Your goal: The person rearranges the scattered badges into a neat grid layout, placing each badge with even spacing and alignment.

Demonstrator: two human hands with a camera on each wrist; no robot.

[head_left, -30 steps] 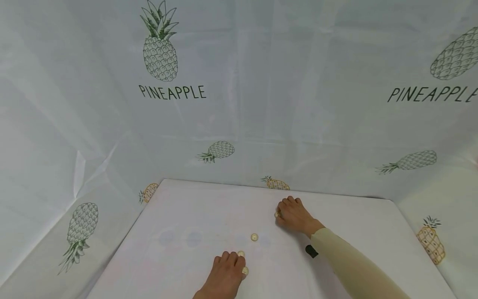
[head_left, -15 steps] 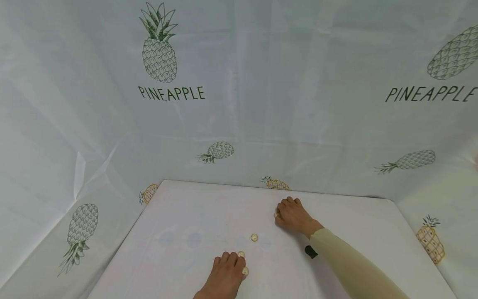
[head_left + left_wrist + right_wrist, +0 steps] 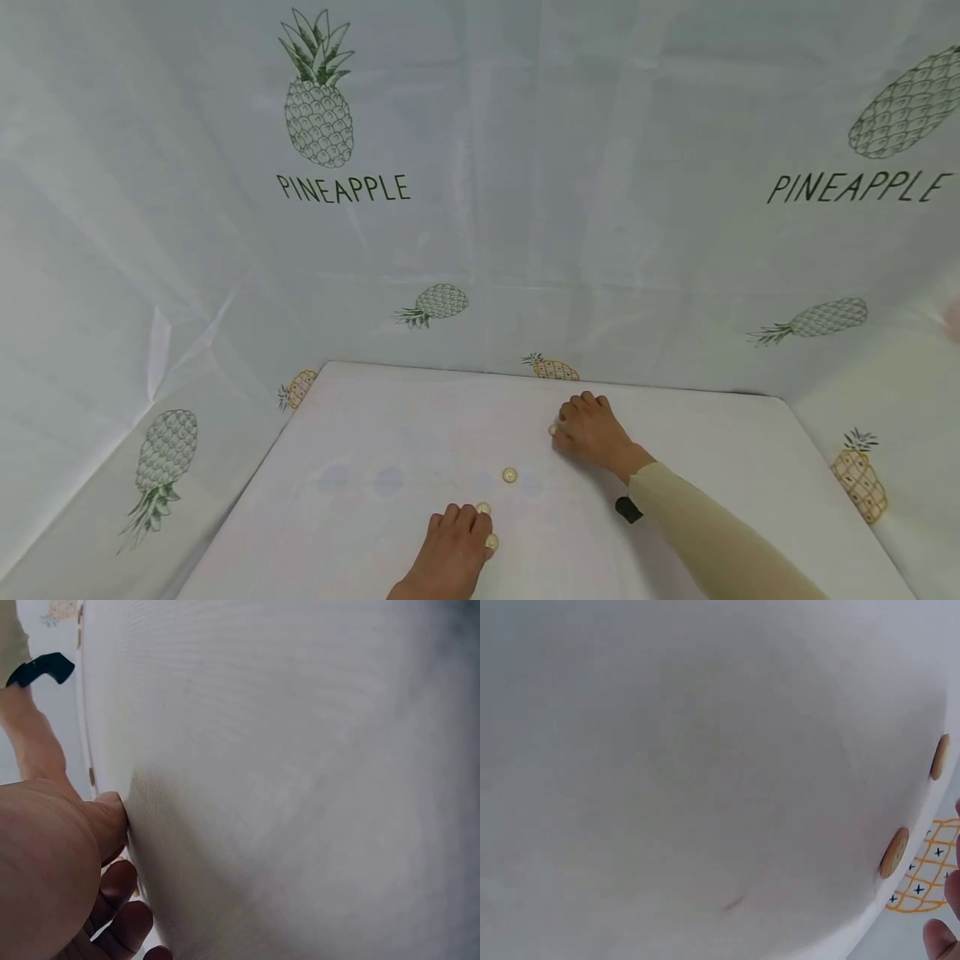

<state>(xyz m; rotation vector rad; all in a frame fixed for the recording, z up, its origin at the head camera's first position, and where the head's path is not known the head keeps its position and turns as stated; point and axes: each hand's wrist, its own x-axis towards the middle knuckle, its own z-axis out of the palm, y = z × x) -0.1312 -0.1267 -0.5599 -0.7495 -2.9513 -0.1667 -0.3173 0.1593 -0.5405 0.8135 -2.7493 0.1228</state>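
In the head view, my left hand [image 3: 450, 550] rests low on the white tabletop [image 3: 375, 417], fingers curled. A round wooden button [image 3: 492, 542] shows between its thumb and index finger. Just beyond that index finger lies a second button [image 3: 483, 508], partly covered. Another wooden button [image 3: 509, 475] lies flat between the hands. My right hand [image 3: 592, 429], farther back, pinches a button [image 3: 553, 430] with thumb and index finger. In the left wrist view the thumb [image 3: 109, 817] is at the table surface. Two buttons [image 3: 895, 853] appear in the right wrist view, near my fingers [image 3: 943, 930].
A white pineapple-printed cloth [image 3: 525, 208] hangs behind the table and along both sides. A black piece [image 3: 628, 508] sticks out under the right wrist. Faint bluish round marks [image 3: 389, 481] show on the tabletop left of the buttons.
My right hand's fingers have shifted slightly, with the button still at their tips. The left hand and the lying buttons stay put; the head view has turned slightly.
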